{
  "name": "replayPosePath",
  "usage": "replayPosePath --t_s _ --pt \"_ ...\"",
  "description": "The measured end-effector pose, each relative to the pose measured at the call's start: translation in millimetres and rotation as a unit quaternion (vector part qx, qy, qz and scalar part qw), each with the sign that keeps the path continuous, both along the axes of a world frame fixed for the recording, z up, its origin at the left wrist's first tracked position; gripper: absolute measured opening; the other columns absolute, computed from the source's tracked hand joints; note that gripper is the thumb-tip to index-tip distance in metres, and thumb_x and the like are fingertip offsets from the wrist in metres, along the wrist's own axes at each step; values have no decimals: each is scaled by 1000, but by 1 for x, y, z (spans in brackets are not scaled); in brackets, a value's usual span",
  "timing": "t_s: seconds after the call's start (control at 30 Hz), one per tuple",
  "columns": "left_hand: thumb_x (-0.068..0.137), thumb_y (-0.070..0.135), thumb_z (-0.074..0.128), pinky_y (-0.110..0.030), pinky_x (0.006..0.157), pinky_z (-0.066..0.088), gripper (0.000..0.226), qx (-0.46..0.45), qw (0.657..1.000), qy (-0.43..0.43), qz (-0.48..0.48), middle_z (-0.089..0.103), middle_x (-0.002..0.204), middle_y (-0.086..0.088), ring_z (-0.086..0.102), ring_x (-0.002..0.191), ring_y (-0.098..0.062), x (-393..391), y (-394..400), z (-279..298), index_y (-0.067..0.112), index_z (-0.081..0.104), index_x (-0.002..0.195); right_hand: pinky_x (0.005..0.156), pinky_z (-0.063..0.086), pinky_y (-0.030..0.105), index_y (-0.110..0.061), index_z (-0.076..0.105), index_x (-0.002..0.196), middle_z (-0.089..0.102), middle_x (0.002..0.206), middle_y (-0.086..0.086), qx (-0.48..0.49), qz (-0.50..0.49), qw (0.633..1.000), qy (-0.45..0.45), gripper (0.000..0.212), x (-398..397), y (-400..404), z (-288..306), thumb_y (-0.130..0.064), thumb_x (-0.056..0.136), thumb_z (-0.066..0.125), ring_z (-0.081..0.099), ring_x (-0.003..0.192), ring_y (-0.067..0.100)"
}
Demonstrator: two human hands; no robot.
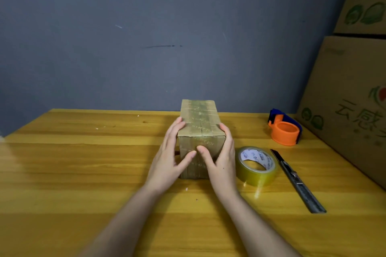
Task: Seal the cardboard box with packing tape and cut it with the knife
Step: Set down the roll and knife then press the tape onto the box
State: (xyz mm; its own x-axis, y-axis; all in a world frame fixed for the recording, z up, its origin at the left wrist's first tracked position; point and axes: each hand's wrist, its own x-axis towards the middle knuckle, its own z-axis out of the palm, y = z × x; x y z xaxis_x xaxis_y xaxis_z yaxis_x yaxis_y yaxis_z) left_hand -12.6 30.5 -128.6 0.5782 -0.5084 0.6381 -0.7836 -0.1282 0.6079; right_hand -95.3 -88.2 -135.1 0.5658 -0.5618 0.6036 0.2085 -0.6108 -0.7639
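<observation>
A small brown cardboard box stands on the wooden table, its long side pointing away from me, with a strip of tape along its top and down its near face. My left hand clasps the box's left side and my right hand clasps its right side. Both thumbs press on the near face. A roll of clear packing tape lies flat just right of my right hand. Right of the roll lies a grey utility knife, blade end pointing away from me.
An orange and blue tape dispenser sits at the back right of the table. Large printed cardboard cartons are stacked along the right edge. A grey wall stands behind the table.
</observation>
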Motion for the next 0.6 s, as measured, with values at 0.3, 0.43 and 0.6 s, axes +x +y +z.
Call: replayPosePath --t_s 0.3,0.43,0.6 --pt "68 23 76 -45 112 35 105 -26 980 181 -82 40 146 7 41 135 -11 -9 -6 -8 52 6 141 110 35 32 -66 6 131 35 146 -11 23 57 996 62 77 -12 -2 3 -41 82 61 35 133 7" --pt "66 26 75 -40 111 36 112 -25 981 182 -60 41 145 6 43 133 -9 -15 -11 -8 51 -4 141 109 30 21 -57 -5 137 33 148 -13 58 104 987 110 85 -17 0 -3 -28 89 59 33 134 0" --pt "65 27 77 -28 104 39 111 5 981 192 10 41 140 4 43 132 -14 -19 -15 -24 21 1 147 107 33 25 -29 5 148 38 147 -7 81 109 971 194 75 -16 2 -12 -32 91 53 38 134 11"
